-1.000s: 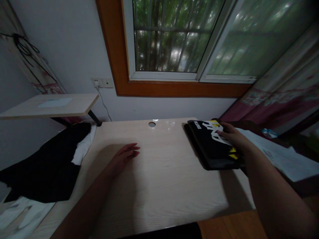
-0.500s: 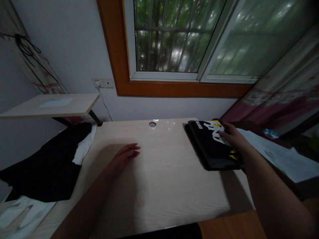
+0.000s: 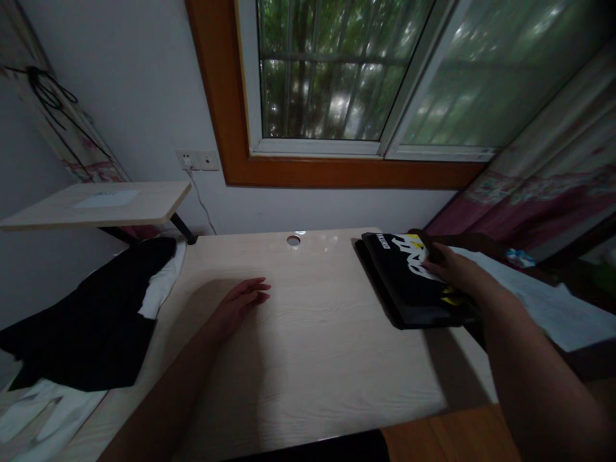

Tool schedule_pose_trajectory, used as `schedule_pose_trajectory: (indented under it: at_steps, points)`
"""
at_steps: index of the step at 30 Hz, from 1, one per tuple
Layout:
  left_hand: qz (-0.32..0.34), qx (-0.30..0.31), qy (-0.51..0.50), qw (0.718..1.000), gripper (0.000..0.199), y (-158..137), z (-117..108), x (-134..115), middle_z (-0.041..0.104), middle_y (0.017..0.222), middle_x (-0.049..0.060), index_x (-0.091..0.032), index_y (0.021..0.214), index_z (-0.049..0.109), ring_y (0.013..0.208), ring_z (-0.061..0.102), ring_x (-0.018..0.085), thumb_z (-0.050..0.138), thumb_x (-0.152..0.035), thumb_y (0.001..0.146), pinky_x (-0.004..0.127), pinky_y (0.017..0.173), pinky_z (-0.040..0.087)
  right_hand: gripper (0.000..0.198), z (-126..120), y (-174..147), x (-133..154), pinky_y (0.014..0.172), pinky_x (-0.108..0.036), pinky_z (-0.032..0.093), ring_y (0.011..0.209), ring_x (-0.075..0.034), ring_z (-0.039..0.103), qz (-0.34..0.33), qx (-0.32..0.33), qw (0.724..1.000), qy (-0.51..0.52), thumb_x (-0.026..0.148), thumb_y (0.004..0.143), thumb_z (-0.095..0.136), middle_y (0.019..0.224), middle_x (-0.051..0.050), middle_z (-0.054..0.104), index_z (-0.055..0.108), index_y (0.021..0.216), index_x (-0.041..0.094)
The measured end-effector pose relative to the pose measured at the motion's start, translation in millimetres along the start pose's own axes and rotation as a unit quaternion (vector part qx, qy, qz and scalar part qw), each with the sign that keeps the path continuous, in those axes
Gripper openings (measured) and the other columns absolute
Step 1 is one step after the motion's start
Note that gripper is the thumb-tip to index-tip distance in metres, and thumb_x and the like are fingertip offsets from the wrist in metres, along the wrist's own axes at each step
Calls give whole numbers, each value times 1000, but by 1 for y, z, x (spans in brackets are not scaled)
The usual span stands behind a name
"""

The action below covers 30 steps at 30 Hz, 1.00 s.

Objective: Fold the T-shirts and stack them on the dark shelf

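Observation:
On the right of the table lies a folded black garment (image 3: 392,273), probably a T-shirt, with white lettering and yellow patches, on top of another dark folded piece. My right hand (image 3: 450,269) is at its right side. The thumb touches the print and the other fingers bend over the cloth, partly hidden. My left hand (image 3: 243,305) is over the middle of the table (image 3: 317,359), fingers stretched out and holding nothing. Black cloth (image 3: 91,314) with white cloth (image 3: 161,282) beneath it is spread at the left.
A raised shelf (image 3: 144,199) with a paper sheet stands at the back left. A pale sheet (image 3: 543,301) lies on dark things beyond the table's right edge. The table has a round cable hole (image 3: 293,240) near the wall. A wood-framed window (image 3: 332,173) is behind.
My right hand has shifted slightly right, its fingers more bent, and the print under it looks more wrinkled. My left hand has stayed in place.

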<state>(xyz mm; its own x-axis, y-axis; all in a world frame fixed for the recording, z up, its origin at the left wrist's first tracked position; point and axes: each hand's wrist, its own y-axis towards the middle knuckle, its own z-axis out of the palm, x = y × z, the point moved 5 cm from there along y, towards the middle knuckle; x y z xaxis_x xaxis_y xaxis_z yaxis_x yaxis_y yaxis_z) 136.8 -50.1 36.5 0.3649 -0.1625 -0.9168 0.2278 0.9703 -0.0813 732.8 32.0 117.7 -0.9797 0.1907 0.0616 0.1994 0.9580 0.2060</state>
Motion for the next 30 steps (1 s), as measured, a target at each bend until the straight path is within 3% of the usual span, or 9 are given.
schedule_pose_trajectory:
  at_steps: [3,6,8,13,17,21,30]
  points:
    - [2,0,8,1000,38,-1,3,-2,73,120,9,-22,120,72,103,68,20,74,-27,83,39,103,48,60,-2,5,12,90,-46,46,107,-36,65,-24,-11,999,-30,49,100,44,130,-30,60,47,151,17]
    - [0,1,13,1000,39,-1,5,-3,72,121,10,-21,121,71,104,68,21,74,-27,83,40,103,48,55,0,16,45,104,-45,43,123,-34,59,-128,-60,990,1,42,103,34,137,-26,58,55,144,12]
    - [1,1,14,1000,38,-2,5,-3,72,121,10,-20,120,72,104,68,21,74,-27,82,40,103,48,55,11,24,71,114,-42,38,132,-32,53,-202,-45,978,36,44,101,36,144,-21,55,58,140,11]
    - [1,0,23,1000,37,-3,6,-5,72,121,10,-20,119,72,104,68,22,74,-28,82,40,103,47,61,47,43,104,119,-50,34,143,-31,44,-186,28,981,39,52,100,31,156,-12,46,47,149,19]
    - [-4,1,24,1000,35,-3,6,-4,73,120,9,-21,117,73,105,68,22,74,-28,83,40,104,47,65,60,48,107,119,-53,32,147,-31,37,-172,61,983,32,54,101,24,159,-12,41,41,154,19]
    - [-10,7,28,1000,35,-3,6,-3,73,121,10,-21,118,73,107,68,22,73,-29,83,40,105,46,67,62,43,101,119,-53,33,149,-31,35,-181,33,982,51,55,100,24,161,-13,38,38,155,19]
    - [-8,16,41,999,34,-3,5,-2,73,121,10,-21,118,73,108,67,22,73,-29,84,39,105,46,68,59,-4,79,123,-47,30,152,-29,29,-204,17,977,56,56,99,28,165,-12,29,36,156,18]
